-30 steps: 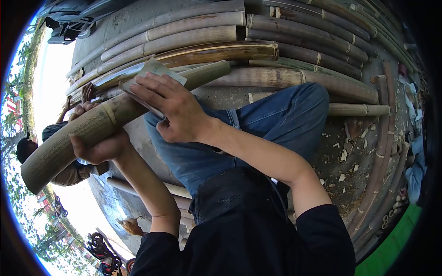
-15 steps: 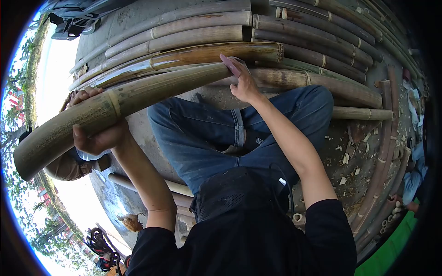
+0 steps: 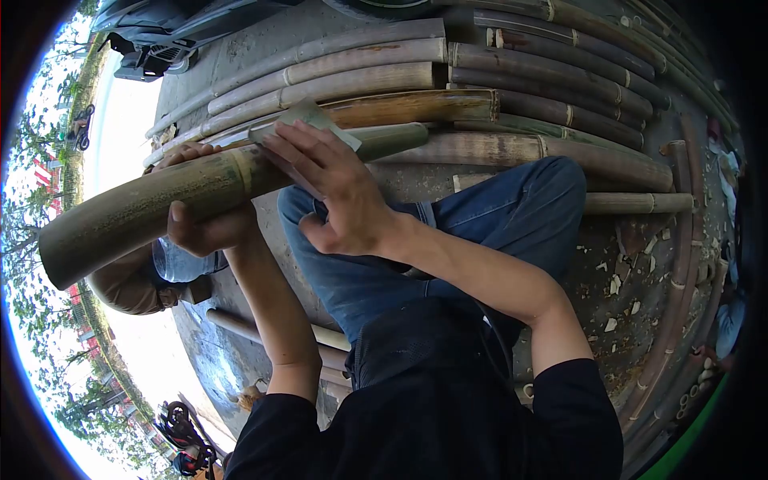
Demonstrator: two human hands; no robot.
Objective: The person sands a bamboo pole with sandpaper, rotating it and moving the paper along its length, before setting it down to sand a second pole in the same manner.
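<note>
A thick green-brown bamboo pole [image 3: 136, 210] lies slantwise above my lap, its wide end at the left and its far end near the middle. My left hand [image 3: 210, 228] is wrapped round it from below near the pale node ring. My right hand [image 3: 324, 172] presses a thin greyish-green sheet [image 3: 316, 122], which looks like sandpaper, onto the pole's upper side just right of that ring. The fingers lie together over the sheet and hide part of it.
Bamboo poles [image 3: 552, 80] lie in rows on the ground ahead. Wood chips [image 3: 614, 284] are scattered at the right. Another person [image 3: 132, 280] is partly visible beyond the pole at the left. A parked vehicle [image 3: 184, 32] stands at the upper left.
My right hand has moved left along the pole, from its far end to near the node ring, and the sheet now shows its greyish-green face. The pole has shifted slightly right.
</note>
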